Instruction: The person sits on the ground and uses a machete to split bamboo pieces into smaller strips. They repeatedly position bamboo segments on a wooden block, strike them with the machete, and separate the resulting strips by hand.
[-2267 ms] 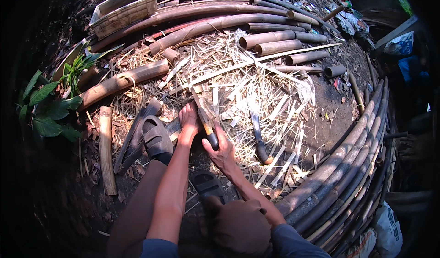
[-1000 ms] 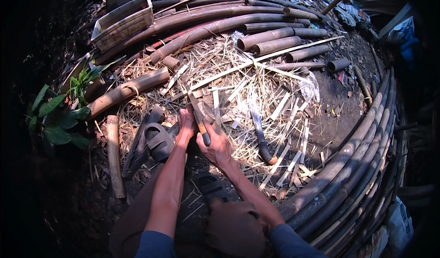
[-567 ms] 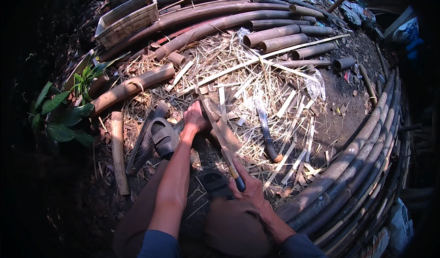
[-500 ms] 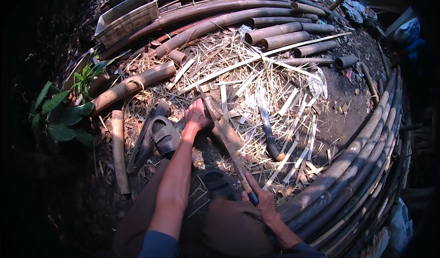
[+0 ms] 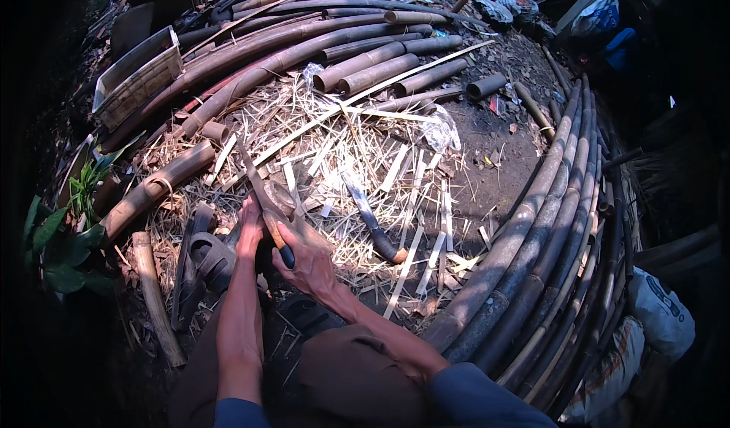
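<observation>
My left hand [image 5: 249, 221] presses, fingers closed, on a short bamboo piece [image 5: 282, 197] down by my feet. Part of that bamboo is hidden behind my hands. My right hand [image 5: 307, 264] is wrapped round the wood-and-black handle of a long, narrow hand saw [image 5: 255, 177]. The saw's blade slants up and to the left, past my left fingers and along the bamboo's near side. To the right, a machete [image 5: 372, 226] with a dark handle and orange-brown butt lies on pale bamboo shavings [image 5: 308, 135].
Long bamboo poles [image 5: 525, 230] curve along the right, and more poles [image 5: 274, 59] lie at the back. A dirty plastic crate [image 5: 141, 78] stands at the far left. A cut bamboo length [image 5: 156, 299] lies beside my dark sandal [image 5: 213, 259]. White sacks [image 5: 660, 310] rest at the right.
My right hand has pushed the saw forward and left, bringing it close to my left hand. The whole view has shifted to the right. My left hand still stays on the bamboo.
</observation>
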Tool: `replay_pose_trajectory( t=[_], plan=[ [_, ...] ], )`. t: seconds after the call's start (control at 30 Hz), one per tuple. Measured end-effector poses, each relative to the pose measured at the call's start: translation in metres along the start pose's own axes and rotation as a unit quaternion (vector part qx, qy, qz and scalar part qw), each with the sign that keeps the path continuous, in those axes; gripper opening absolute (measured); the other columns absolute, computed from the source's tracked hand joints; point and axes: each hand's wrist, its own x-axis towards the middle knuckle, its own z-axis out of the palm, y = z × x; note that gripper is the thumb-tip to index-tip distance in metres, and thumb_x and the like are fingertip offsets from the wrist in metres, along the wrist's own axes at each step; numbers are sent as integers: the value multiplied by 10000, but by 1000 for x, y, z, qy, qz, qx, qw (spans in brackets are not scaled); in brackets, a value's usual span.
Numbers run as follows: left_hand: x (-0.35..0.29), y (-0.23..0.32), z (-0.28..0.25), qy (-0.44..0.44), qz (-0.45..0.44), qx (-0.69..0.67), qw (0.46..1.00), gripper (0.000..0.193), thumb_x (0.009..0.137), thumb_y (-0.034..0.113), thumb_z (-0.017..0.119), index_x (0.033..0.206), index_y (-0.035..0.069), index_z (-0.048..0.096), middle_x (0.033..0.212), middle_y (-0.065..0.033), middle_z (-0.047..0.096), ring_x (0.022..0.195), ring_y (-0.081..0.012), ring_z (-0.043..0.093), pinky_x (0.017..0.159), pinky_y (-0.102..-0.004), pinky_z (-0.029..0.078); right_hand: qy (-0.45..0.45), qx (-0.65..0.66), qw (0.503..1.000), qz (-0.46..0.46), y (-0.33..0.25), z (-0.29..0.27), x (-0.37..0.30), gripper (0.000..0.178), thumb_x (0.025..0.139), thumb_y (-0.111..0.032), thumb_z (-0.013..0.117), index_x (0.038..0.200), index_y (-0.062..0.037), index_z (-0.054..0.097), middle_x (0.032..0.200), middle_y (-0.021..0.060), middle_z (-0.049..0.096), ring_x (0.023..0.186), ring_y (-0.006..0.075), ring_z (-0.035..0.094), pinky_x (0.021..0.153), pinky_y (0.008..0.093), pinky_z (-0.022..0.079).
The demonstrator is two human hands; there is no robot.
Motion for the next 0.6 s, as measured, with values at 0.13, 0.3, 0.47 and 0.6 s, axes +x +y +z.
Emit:
replay_pose_trajectory(
  t=[0.13,0.3,0.47,0.6],
  plan=[
    [11,-13,34,18,24,21,999,358,807,305,649,1074,85,554,998,-164,611,895,-390,593,724,-481,474,14,-39,999,16,12,-11,9,559,869,-388,592,1379,-178,503,809,233,668,729,397,666,709,456,537],
    [7,-60,27,-50,-128,-270,953,431,830,369,635,1123,74,520,1015,-173,602,907,-383,599,738,-475,479,-75,11,997,34,0,-8,11,607,878,-403,592,1418,-167,443,1021,194,680,866,382,669,757,455,536],
    [-9,-9,6,-33,-36,-119,992,542,957,488,405,1303,72,446,1208,-166,527,1132,-323,505,943,-421,412,-24,-9,1000,2,11,3,13,603,878,-417,595,1412,-179,450,1081,193,668,944,372,662,808,447,537],
    [-7,14,-3,40,-75,-80,993,509,876,412,491,1247,63,473,1219,-180,520,1171,-366,473,975,-447,382,-42,-2,999,32,-6,-7,18,580,867,-398,613,1385,-169,485,854,242,677,769,408,674,700,457,547]
  ],
)
